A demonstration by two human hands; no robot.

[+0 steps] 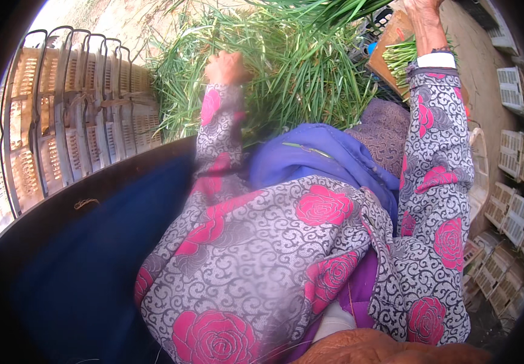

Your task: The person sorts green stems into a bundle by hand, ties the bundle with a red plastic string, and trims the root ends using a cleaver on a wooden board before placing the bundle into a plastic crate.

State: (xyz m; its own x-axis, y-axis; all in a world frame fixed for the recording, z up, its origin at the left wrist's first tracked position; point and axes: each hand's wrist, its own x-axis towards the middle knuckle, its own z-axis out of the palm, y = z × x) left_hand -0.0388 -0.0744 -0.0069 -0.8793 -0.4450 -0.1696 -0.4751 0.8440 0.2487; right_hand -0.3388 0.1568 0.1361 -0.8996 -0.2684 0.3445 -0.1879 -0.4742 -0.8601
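My left hand is a closed fist over a loose heap of long green chives; whatever it may hold is hidden. At the top edge, my right hand is partly cut off by the frame. A bunch of darker green chives runs from it to the left, above the heap, and the hand appears closed on its end. Below the right hand, cut chive stems lie in a bundle on a brown wooden board.
Beige plastic crates with dark wire loops stand at the left. More pale crates line the right side. A black crate and a small blue object sit beside the board. A dark curved rim runs along my left.
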